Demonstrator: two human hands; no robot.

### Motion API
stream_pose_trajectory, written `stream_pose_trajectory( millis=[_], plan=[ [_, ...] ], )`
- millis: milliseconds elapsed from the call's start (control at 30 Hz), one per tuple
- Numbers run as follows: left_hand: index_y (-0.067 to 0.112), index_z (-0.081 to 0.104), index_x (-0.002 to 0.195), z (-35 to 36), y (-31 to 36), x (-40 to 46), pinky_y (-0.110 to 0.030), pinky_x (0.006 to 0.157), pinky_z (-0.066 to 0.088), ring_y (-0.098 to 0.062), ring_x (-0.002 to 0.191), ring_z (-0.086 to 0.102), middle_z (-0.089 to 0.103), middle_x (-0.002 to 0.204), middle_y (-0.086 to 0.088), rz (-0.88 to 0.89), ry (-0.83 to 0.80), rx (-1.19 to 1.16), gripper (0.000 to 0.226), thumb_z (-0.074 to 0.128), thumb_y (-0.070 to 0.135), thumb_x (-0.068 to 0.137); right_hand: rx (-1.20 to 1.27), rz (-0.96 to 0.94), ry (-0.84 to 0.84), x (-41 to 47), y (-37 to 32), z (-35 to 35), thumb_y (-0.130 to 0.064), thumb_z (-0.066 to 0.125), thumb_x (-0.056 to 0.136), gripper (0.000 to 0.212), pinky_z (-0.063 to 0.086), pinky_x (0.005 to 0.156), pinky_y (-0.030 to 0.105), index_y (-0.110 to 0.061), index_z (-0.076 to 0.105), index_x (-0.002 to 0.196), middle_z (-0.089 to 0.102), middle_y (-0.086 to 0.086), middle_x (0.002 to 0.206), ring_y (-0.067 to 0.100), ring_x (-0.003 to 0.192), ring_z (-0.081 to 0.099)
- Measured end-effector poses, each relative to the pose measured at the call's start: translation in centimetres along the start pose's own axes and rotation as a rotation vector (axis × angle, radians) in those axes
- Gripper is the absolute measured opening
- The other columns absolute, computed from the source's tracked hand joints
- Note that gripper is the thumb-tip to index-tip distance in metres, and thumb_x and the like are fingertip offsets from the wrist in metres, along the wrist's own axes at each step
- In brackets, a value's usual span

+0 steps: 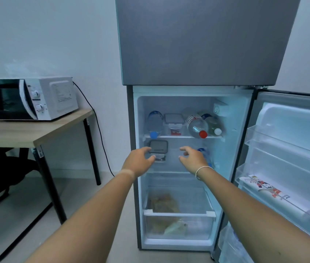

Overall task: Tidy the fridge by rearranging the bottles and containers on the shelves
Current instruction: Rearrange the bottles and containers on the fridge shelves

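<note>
The fridge's lower compartment stands open. On its upper shelf (183, 137) lie a blue-capped bottle (154, 123), a clear container with a grey lid (174, 122), a red-capped bottle (196, 126) and a white-capped bottle (214, 126). The middle shelf holds a dark-lidded container (158, 146) on the left and a blue-capped bottle (206, 156) on the right. My left hand (140, 158) reaches in with fingers apart, just in front of the dark-lidded container. My right hand (192, 157) is open too, left of the lower bottle, holding nothing.
A crisper drawer (178, 223) with bagged food sits at the bottom. The fridge door (290, 149) hangs open on the right, a printed carton (271, 192) in its rack. A microwave (27, 99) stands on a wooden table (36, 133) to the left.
</note>
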State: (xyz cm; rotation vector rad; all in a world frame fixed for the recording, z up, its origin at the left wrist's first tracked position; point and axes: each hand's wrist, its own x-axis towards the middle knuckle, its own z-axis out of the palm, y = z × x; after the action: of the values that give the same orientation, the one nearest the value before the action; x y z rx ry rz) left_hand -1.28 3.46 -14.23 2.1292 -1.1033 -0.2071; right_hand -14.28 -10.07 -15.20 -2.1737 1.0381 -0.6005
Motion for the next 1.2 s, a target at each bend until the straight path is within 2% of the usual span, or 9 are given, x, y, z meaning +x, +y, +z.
stream_pose_trajectory(
  millis=[233, 367, 767, 933, 1033, 1133, 1200],
  plan=[
    [0.018, 0.045, 0.141, 0.0, 0.2, 0.2, -0.03, 0.108, 0.037, -0.022, 0.132, 0.047, 0.05, 0.143, -0.005, 0.005, 0.006, 0.002, 0.048, 0.052, 0.03, 0.094, -0.009, -0.006, 0.008, -0.2, 0.4, -0.5, -0.019, 0.049, 0.094, 0.041, 0.047, 0.088, 0.034, -0.018, 0.047, 0.135, 0.051, 0.011, 0.138, 0.028, 0.107, 0.057],
    [0.018, 0.045, 0.141, 0.2, 0.3, 0.4, -0.032, 0.107, 0.038, -0.024, 0.131, 0.047, 0.05, 0.143, -0.006, 0.009, 0.002, 0.006, 0.049, 0.052, 0.031, 0.094, -0.014, 0.002, 0.008, 0.0, 0.8, -0.6, -0.018, 0.049, 0.094, 0.041, 0.045, 0.097, 0.036, -0.016, 0.047, 0.135, 0.051, 0.012, 0.138, 0.029, 0.116, 0.055],
    [0.018, 0.041, 0.143, 2.2, -2.5, 2.5, -0.034, 0.107, 0.041, -0.025, 0.131, 0.048, 0.047, 0.146, -0.006, -0.008, -0.015, 0.061, 0.051, 0.052, 0.031, 0.095, -0.017, 0.072, -0.039, 2.2, 4.4, 1.9, -0.018, 0.051, 0.094, 0.043, 0.044, 0.098, 0.035, -0.015, 0.047, 0.136, 0.051, 0.013, 0.139, 0.028, 0.121, 0.053],
    [0.019, 0.023, 0.15, 3.0, -5.0, 4.4, -0.04, 0.108, 0.04, -0.027, 0.131, 0.043, 0.036, 0.147, -0.008, -0.023, 0.16, 0.044, 0.066, 0.054, 0.027, 0.092, -0.037, 0.107, -0.041, 4.5, 6.9, 3.0, -0.018, 0.053, 0.093, 0.044, 0.04, 0.103, 0.034, -0.012, 0.047, 0.136, 0.051, 0.014, 0.139, 0.028, 0.124, 0.051],
    [0.018, 0.015, 0.152, 3.1, -6.2, 5.9, -0.035, 0.109, 0.035, -0.025, 0.132, 0.04, 0.031, 0.149, -0.007, -0.038, 0.276, -0.017, 0.074, 0.057, 0.024, 0.091, -0.053, 0.132, -0.051, 6.5, 8.6, 4.4, -0.016, 0.055, 0.092, 0.044, 0.04, 0.104, 0.032, -0.01, 0.049, 0.135, 0.052, 0.014, 0.139, 0.029, 0.124, 0.052],
    [0.018, 0.01, 0.153, 3.2, -7.2, 7.7, -0.031, 0.112, 0.028, -0.022, 0.138, 0.033, 0.027, 0.153, -0.005, -0.074, 0.296, -0.105, 0.08, 0.06, 0.025, 0.09, -0.044, 0.159, -0.07, 8.4, 10.0, 6.0, -0.015, 0.056, 0.091, 0.044, 0.039, 0.104, 0.031, -0.009, 0.05, 0.134, 0.052, 0.014, 0.139, 0.029, 0.125, 0.051],
    [0.021, 0.009, 0.153, 3.5, -7.8, 9.1, -0.035, 0.115, 0.029, -0.022, 0.139, 0.034, 0.026, 0.154, -0.003, -0.095, 0.282, -0.15, 0.082, 0.061, 0.027, 0.09, -0.053, 0.166, -0.08, 9.8, 10.8, 7.0, -0.015, 0.057, 0.09, 0.044, 0.038, 0.105, 0.033, -0.008, 0.051, 0.133, 0.052, 0.015, 0.139, 0.03, 0.126, 0.05]
  ],
)
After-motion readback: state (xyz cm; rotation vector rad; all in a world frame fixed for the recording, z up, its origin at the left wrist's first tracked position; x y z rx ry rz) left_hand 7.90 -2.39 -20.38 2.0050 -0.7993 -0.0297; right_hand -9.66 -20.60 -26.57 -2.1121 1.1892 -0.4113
